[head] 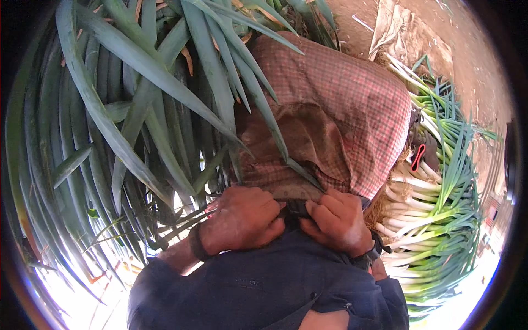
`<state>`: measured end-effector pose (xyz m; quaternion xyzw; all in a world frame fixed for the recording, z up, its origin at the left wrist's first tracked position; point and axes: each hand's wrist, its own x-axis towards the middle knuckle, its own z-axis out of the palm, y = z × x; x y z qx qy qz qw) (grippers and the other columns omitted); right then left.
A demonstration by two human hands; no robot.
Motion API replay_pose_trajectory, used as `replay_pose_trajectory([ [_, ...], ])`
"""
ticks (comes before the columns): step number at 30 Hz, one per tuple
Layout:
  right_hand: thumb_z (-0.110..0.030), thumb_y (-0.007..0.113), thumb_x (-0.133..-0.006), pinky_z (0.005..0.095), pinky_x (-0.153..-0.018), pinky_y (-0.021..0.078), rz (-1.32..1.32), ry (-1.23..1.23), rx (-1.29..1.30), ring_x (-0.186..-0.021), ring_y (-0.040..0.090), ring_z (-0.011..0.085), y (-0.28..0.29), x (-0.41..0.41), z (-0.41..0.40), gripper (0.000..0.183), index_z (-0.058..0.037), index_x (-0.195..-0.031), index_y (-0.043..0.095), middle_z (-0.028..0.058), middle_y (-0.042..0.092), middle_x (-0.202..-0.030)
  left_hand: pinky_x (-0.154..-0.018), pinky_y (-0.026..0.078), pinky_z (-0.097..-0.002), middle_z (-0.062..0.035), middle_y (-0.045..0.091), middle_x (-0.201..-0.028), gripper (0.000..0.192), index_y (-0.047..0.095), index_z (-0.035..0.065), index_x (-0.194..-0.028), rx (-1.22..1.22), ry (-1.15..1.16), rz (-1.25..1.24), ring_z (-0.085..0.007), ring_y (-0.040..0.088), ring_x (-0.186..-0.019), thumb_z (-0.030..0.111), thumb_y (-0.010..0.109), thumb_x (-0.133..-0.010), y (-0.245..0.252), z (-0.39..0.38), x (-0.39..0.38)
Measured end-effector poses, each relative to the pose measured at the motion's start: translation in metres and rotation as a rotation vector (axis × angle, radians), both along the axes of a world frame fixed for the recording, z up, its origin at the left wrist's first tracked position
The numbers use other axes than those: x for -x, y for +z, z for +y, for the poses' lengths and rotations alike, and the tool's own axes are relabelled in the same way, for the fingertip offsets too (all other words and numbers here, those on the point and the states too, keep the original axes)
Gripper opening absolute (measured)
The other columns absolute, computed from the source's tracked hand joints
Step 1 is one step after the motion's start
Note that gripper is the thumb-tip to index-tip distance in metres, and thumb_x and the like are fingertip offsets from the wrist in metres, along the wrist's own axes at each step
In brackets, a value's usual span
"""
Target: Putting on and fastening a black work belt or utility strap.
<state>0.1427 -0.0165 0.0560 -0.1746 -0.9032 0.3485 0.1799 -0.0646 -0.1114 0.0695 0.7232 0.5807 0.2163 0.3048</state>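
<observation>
Both my hands meet at my waist, over the top of a red-and-white checked cloth (330, 74) that covers my lap. My left hand (251, 218), with a dark band at the wrist, is closed at the waist strap. Opposite it, my right hand (336, 220) has its thumb and fingers curled on the same strap, beside a black buckle (295, 207). What lies inside the fists is mostly hidden. One long onion leaf (303, 172) droops across the lap, its tip near my right hand. A brown-stained patch (305, 128) darkens the middle of the cloth.
Tall green onion leaves (136, 103) crowd my left side and hang toward my lap. On my right, trimmed spring onions (416, 214) with white stems and roots lie in a long row. A dark object with a red loop (418, 157) rests among them. Beyond is sacking (412, 37) on bare earth.
</observation>
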Motion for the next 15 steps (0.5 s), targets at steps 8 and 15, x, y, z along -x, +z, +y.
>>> replay_pose_trajectory([
  [8,-0.013,0.075,-0.06,0.0356,-0.05,0.0423,-0.02,-0.007,0.049,-0.061,0.052,0.0233,-0.001,0.001,0.001,0.029,-0.0038,-0.082,0.059,0.006,0.048,-0.069,-0.052,0.045,-0.0398,-0.0072,0.05,-0.065,0.022,0.052,0.0074,-0.067,-0.038,-0.129,0.069,-0.0265,0.056,-0.059,0.018,0.071,-0.064,-0.005,0.007,-0.006],
  [15,-0.02,0.073,-0.065,0.0375,-0.058,0.0464,-0.163,-0.012,0.067,-0.069,0.055,0.0251,-0.002,0.008,-0.004,0.03,-0.0064,-0.088,0.058,0.0072,0.052,-0.077,-0.049,0.044,-0.0385,-0.0065,0.048,-0.062,0.021,0.051,0.0078,-0.065,-0.084,-0.135,0.054,-0.0253,0.055,-0.057,0.015,0.071,-0.064,-0.009,0.007,-0.006],
])
